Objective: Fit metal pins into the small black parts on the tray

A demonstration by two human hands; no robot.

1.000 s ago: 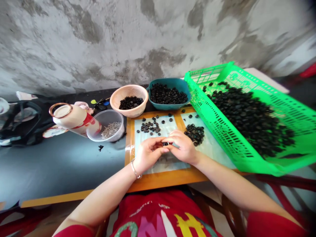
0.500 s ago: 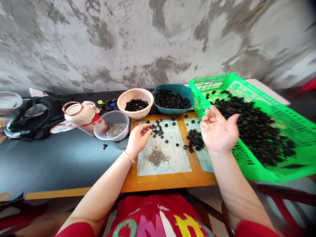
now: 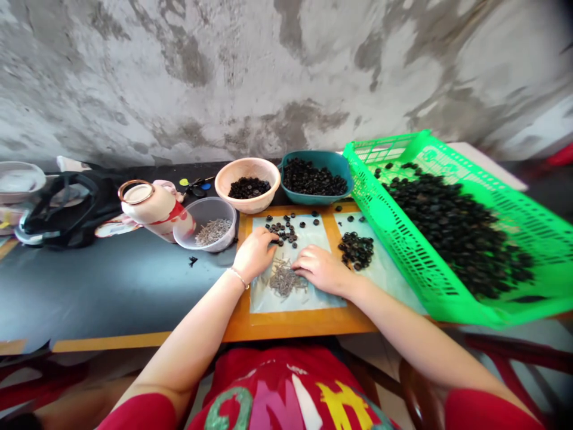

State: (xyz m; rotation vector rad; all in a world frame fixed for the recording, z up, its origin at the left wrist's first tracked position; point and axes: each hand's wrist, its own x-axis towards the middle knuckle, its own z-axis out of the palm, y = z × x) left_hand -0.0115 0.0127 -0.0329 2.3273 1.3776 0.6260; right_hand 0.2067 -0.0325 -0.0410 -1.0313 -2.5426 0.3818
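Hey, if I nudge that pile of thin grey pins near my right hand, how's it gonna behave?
The pile of pins would probably spread rather than slide as one, since the pieces lie loose and crisscrossed. Each pin looks thin and straight, so likely stiff, light and fiddly to pinch. Outer ones may skid, as the pale sheet beneath looks fairly flat.

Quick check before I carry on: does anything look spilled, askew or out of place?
A small black scrap lies by itself on the dark tabletop, near the clear round plastic bowl of thin grey pins. It looks stray, since most small black round parts sit in the round peach bowl, teal tub and green crate.
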